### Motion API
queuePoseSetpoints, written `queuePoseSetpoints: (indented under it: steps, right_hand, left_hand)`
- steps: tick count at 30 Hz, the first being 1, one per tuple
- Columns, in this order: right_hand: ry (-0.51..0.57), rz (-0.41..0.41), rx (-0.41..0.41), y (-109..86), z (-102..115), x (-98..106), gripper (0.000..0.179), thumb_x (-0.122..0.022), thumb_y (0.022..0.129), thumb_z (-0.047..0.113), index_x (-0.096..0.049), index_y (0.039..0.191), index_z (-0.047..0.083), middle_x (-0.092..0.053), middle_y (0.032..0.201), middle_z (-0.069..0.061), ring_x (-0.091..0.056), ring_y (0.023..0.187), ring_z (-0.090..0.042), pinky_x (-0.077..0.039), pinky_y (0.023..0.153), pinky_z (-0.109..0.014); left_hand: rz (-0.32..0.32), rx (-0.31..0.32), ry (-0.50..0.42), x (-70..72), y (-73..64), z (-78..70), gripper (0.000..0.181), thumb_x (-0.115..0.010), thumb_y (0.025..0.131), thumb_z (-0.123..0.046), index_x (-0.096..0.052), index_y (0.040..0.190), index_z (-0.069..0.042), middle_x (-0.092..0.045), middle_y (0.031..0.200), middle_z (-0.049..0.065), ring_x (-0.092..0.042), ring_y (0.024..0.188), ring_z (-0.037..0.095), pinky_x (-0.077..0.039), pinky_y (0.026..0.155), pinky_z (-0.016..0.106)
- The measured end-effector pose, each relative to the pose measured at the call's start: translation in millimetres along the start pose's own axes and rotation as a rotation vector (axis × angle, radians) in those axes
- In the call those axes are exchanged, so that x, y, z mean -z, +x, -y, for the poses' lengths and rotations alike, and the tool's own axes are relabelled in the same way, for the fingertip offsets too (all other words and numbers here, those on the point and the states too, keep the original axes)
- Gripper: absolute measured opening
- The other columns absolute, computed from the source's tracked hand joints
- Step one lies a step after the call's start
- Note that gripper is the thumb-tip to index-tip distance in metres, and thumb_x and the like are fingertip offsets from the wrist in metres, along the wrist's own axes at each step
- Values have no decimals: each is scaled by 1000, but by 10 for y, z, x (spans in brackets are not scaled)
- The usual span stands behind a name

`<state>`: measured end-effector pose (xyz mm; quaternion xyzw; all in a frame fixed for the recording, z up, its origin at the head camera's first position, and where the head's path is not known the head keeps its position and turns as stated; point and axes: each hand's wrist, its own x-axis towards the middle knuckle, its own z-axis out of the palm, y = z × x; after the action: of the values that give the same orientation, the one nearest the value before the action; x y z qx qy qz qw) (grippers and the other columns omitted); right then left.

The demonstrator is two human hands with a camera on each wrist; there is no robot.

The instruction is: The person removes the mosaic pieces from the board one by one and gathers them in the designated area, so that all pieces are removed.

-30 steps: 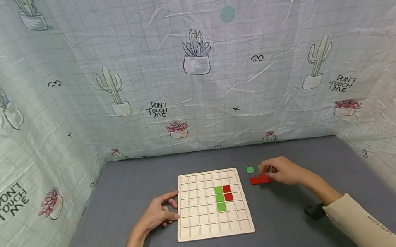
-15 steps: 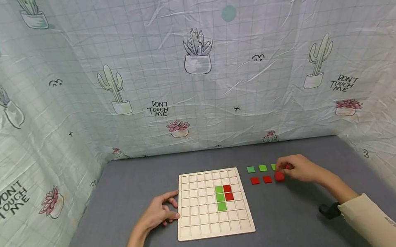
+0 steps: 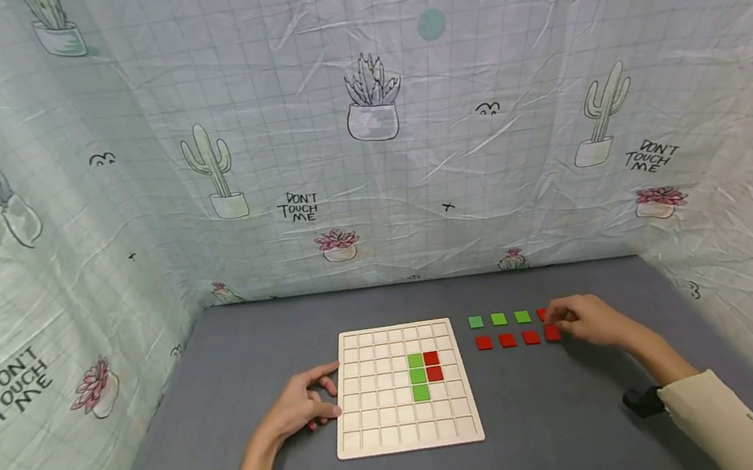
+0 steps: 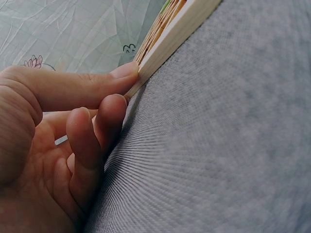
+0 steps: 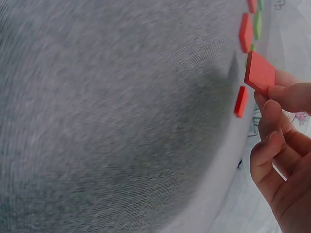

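Note:
A light wooden board [image 3: 386,416] with a grid of square recesses lies on the table. Several green tiles [image 3: 418,376] and two red tiles [image 3: 433,366] sit in its cells. My left hand [image 3: 302,403] rests at the board's left edge, index finger and thumb spread apart along it. In the left wrist view, the thumb [image 4: 92,90] touches the board's side [image 4: 175,39]. Right of the board, my right hand [image 3: 587,318] pinches a red square tile [image 5: 261,73] between thumb and fingertip, close over the loose tiles.
Loose tiles lie in two rows right of the board: green ones [image 3: 499,319] and a red one partly behind my fingers at the back, red ones [image 3: 508,340] in front. A patterned cloth [image 3: 449,241] rises behind the grey table [image 3: 260,330].
My right hand has moved rightward along the loose tiles with the red tile, uncovering those to its left. The left hand and board keep their places.

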<state>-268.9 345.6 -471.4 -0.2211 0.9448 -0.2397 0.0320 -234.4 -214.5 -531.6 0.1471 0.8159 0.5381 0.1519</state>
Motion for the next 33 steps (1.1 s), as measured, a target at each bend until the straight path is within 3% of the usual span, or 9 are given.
queuePoseSetpoints:
  steps: [9, 23, 33]
  right_hand:
    - [-76, -17, -29, -2, -77, -70, 17, -67, 92, 2, -75, 98, 15, -75, 95, 0, -62, 79, -9, -50, 67, -31]
    - [-62, -17, -77, 5, -100, -143, 20, -78, 83, 5, -74, 101, 10, -73, 96, -2, -57, 74, -8, -47, 65, -29]
    - [-74, -4, -72, -28, -78, -131, 21, -79, 84, 7, -78, 105, 6, -72, 97, -4, -53, 71, -6, -45, 63, -27]
  left_hand:
    - [-6, 3, -6, -2, 0, -11, 82, -82, 79, -1, -47, 153, 0, -60, 103, 16, -58, 57, 12, -47, 44, 26]
    - [-6, -3, -5, 0, -7, -3, 82, -82, 79, -1, -47, 153, 0, -60, 104, 17, -58, 56, 11, -47, 44, 25]
    - [-7, 3, -13, 2, -8, -4, 82, -83, 78, -1, -48, 153, 0, -60, 103, 16, -59, 56, 12, -47, 44, 26]
